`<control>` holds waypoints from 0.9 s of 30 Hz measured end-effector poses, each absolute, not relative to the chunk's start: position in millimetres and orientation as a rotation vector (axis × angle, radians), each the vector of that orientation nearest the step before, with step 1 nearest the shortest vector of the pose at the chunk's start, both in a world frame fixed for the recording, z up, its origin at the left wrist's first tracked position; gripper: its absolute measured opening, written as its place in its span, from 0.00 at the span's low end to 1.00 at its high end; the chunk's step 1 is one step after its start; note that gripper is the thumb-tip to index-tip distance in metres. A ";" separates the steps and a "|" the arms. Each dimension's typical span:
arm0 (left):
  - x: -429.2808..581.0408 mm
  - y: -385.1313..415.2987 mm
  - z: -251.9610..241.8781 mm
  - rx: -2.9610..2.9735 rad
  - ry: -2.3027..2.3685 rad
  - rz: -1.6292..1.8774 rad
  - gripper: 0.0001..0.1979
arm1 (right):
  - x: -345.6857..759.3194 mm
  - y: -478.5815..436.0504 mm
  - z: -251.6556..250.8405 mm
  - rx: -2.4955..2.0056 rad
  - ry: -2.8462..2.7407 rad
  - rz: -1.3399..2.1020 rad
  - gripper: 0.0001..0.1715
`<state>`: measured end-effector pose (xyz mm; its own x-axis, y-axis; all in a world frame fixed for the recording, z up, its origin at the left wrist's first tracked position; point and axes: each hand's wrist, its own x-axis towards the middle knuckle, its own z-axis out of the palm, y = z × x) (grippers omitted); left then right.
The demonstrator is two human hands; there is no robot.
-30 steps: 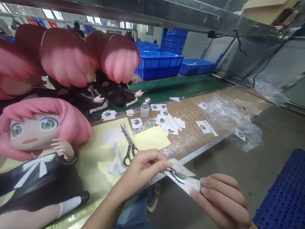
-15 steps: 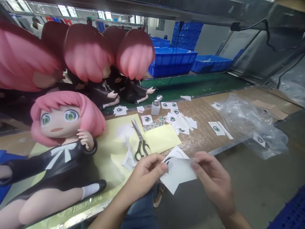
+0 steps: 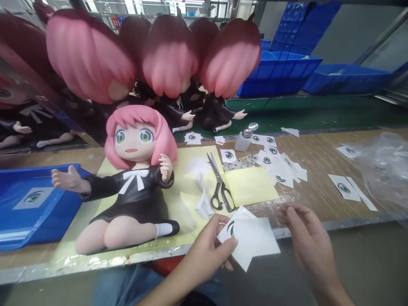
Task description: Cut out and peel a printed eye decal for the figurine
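Note:
My left hand pinches a white eye decal sheet between thumb and fingers. Part of a printed green eye shows by the thumb; blank white paper covers the rest. To the right of the sheet and apart from it is my right hand, its fingertips pressed together; whether something small is between them I cannot make out. Black-handled scissors lie beyond my left hand, on yellow paper. A pink-haired figure in a black dress sits to the left, with green eyes on its face.
Several eye decals lie scattered on the bench by a white pump bottle. Clear plastic film is at the right. A blue tray stands at the left. More pink-haired figures and blue bins are behind.
My right hand has come off the paper's edge and moved right, while the left keeps its hold. The view has turned left, bringing the blue tray into sight.

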<state>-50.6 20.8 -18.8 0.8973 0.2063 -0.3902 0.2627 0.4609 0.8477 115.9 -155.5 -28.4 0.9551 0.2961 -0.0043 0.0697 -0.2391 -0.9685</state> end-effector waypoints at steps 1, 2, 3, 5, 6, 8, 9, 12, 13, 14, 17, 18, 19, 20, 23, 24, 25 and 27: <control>-58.4 19.3 -25.0 1.106 0.500 -0.028 0.27 | 121.4 -151.3 -30.4 -1.855 -0.343 0.198 0.32; -65.9 18.0 -30.7 1.106 0.517 -0.017 0.27 | 126.4 -144.1 -31.8 -1.897 -0.440 0.209 0.32; -72.9 17.2 -35.5 1.106 0.534 0.000 0.28 | 130.5 -134.2 -32.8 -1.932 -0.554 0.247 0.32; -84.2 17.2 -42.1 1.098 0.566 0.050 0.28 | 134.1 -108.5 -34.9 -1.995 -0.792 0.369 0.31; -88.4 18.1 -43.4 1.092 0.582 0.082 0.27 | 133.2 -94.6 -36.3 -2.037 -0.899 0.438 0.28; -94.8 21.3 -42.0 1.078 0.610 0.153 0.26 | 126.3 -70.3 -39.5 -2.162 -1.066 0.539 0.20; -97.4 23.5 -39.6 1.070 0.623 0.187 0.26 | 121.1 -61.4 -40.9 -2.244 -1.120 0.560 0.17; -104.8 30.3 -28.9 1.040 0.659 0.278 0.26 | 105.3 -48.7 -41.6 -2.493 -1.189 0.546 0.12; -107.2 32.2 -25.1 1.032 0.668 0.297 0.27 | 102.0 -47.7 -40.9 -2.554 -1.197 0.548 0.12; -109.5 33.9 -21.6 1.024 0.673 0.311 0.27 | 100.4 -47.2 -40.0 -2.602 -1.199 0.558 0.12; -115.1 37.1 -13.5 1.009 0.662 0.329 0.27 | 105.9 -43.4 -39.8 -2.697 -1.146 0.628 0.14; -116.3 37.8 -11.4 1.000 0.654 0.335 0.27 | 110.5 -40.9 -41.1 -2.715 -1.107 0.659 0.16; -117.1 38.5 -9.4 0.989 0.645 0.347 0.27 | 116.3 -37.9 -42.8 -2.723 -1.062 0.697 0.17; -117.4 39.3 -7.3 0.978 0.638 0.361 0.27 | 122.8 -34.9 -44.6 -2.719 -1.014 0.741 0.17; -116.8 42.9 -0.2 0.983 0.636 0.395 0.25 | 144.3 -28.2 -46.6 -2.594 -0.886 0.926 0.17; -116.4 44.3 2.3 0.998 0.639 0.395 0.23 | 151.0 -27.3 -45.2 -2.510 -0.845 1.007 0.18; -116.0 45.6 4.7 1.013 0.644 0.390 0.22 | 157.1 -27.2 -42.9 -2.406 -0.801 1.092 0.18; -115.3 47.5 8.5 1.033 0.657 0.373 0.20 | 166.4 -29.2 -36.6 -2.155 -0.706 1.238 0.19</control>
<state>-115.3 47.5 8.5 0.7514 0.5747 -0.3241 0.0162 0.4750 0.8799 166.4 -29.2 -36.6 0.4379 0.6749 -0.5939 0.1678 -0.7104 -0.6836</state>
